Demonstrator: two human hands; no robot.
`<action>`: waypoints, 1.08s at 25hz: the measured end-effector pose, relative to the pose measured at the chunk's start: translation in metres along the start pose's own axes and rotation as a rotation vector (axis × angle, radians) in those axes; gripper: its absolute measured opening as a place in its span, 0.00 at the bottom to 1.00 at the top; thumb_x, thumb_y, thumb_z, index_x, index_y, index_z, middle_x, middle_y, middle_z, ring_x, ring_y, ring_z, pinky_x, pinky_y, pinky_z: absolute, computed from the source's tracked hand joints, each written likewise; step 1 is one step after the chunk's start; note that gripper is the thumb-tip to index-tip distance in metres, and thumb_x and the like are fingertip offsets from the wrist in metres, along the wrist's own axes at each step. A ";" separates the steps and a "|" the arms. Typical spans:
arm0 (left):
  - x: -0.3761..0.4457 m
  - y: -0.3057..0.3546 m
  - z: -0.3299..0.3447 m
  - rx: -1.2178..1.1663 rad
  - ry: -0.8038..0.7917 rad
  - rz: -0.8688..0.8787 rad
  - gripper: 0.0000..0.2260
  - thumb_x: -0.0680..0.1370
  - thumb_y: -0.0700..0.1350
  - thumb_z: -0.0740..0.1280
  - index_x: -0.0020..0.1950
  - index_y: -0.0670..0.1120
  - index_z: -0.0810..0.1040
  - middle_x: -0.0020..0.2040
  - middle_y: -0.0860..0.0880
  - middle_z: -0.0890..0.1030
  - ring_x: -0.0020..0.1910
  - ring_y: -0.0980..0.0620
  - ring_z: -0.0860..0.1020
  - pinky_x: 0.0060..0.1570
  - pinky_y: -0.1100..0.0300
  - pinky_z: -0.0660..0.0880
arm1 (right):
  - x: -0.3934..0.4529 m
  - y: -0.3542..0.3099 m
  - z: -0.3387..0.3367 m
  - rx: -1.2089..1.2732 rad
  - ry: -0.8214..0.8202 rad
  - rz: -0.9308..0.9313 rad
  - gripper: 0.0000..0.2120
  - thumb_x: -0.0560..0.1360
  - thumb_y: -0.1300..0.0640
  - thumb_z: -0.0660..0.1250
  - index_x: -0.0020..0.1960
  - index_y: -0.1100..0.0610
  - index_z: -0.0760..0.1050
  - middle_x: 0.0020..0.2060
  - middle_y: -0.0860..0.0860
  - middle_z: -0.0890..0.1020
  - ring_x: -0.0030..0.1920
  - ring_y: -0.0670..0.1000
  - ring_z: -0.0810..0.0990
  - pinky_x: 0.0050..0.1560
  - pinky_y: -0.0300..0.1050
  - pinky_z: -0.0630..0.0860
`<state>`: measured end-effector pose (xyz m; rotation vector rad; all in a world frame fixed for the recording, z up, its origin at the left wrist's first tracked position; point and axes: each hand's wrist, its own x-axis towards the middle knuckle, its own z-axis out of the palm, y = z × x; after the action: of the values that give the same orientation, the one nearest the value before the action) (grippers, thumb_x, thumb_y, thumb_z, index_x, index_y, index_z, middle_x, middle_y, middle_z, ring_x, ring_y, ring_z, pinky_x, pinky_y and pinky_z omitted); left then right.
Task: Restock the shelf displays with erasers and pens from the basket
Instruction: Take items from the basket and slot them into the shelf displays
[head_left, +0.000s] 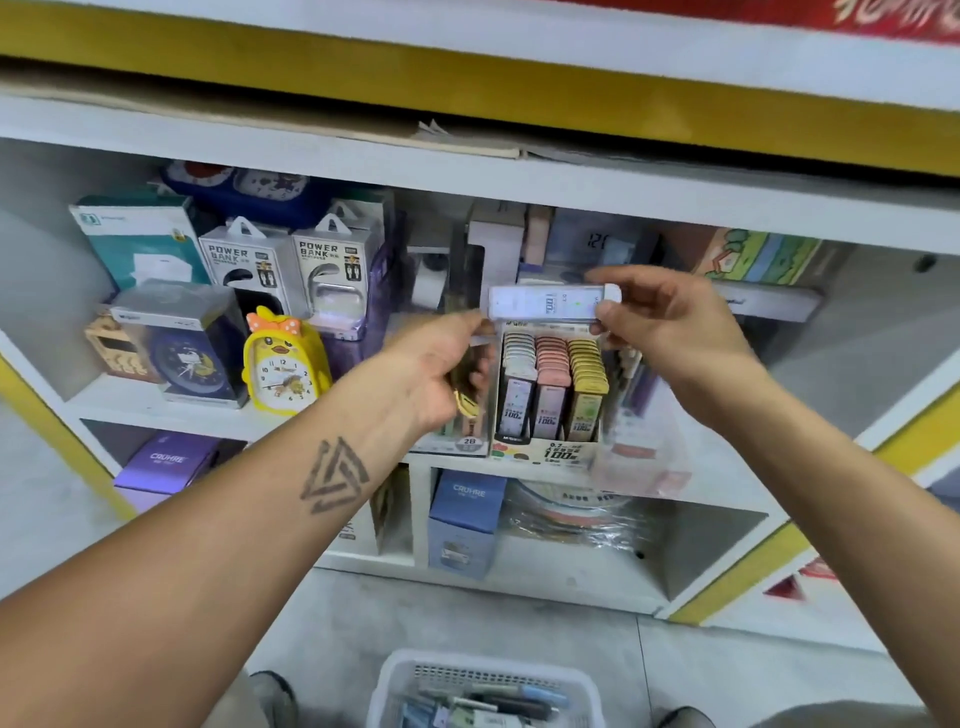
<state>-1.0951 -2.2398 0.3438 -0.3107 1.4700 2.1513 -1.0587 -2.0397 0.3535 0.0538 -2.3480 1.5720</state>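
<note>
Partly, left hand (441, 371) hides the display box (545, 395).

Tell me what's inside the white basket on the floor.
The white basket holds a jumble of pens and small packets. Its lower part is cut off by the frame edge, so the rest is unseen.

Yellow duck-shaped plastic clock (284, 364) with orange polka-dot bow. Grey, pink, yellow rows in cardboard display box (550, 387). White perforated plastic basket (488, 675).
</note>
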 end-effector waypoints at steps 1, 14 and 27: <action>0.002 0.000 -0.001 0.053 0.046 0.008 0.07 0.83 0.48 0.60 0.51 0.46 0.73 0.34 0.47 0.73 0.27 0.55 0.67 0.22 0.66 0.63 | 0.000 0.001 -0.005 -0.057 0.000 -0.047 0.15 0.77 0.66 0.70 0.57 0.48 0.79 0.40 0.47 0.83 0.41 0.57 0.80 0.49 0.51 0.79; 0.012 -0.001 -0.018 0.009 0.074 0.119 0.07 0.80 0.43 0.65 0.56 0.42 0.77 0.39 0.44 0.81 0.35 0.47 0.80 0.38 0.55 0.80 | -0.004 0.019 0.030 -0.721 -0.308 -0.279 0.08 0.79 0.56 0.68 0.54 0.46 0.72 0.43 0.47 0.82 0.43 0.52 0.80 0.43 0.47 0.77; 0.015 -0.002 -0.017 -0.020 0.109 0.013 0.04 0.79 0.38 0.66 0.44 0.41 0.76 0.38 0.44 0.75 0.27 0.55 0.68 0.20 0.68 0.68 | -0.017 -0.002 0.033 -0.359 -0.414 -0.394 0.17 0.72 0.61 0.77 0.59 0.55 0.80 0.55 0.48 0.79 0.53 0.46 0.80 0.52 0.40 0.78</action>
<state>-1.1081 -2.2503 0.3291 -0.4334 1.5148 2.1906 -1.0498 -2.0730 0.3388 0.7740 -2.6719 1.0096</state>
